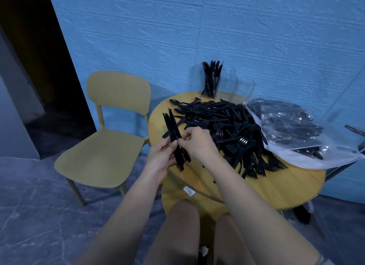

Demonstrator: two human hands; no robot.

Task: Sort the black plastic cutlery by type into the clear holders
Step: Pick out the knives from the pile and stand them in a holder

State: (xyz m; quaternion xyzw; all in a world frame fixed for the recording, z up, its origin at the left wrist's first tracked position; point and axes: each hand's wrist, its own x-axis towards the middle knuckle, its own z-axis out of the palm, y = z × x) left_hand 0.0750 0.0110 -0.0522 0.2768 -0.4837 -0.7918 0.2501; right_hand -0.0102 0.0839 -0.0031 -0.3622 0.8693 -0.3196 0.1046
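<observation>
At the left edge of the round table (276, 185), the left hand (161, 160) grips a bunch of black knives (173, 132) — the right hand (197, 144) pinches one, beside the cutlery pile (227, 130).

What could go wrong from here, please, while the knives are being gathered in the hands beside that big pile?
The bundle of knives, held loosely in the left hand while the right hand pinches it, could fan out and slip. The cutlery pile reaches the table edge, so pieces may slide off. The clear holders look light and may tip.
</observation>
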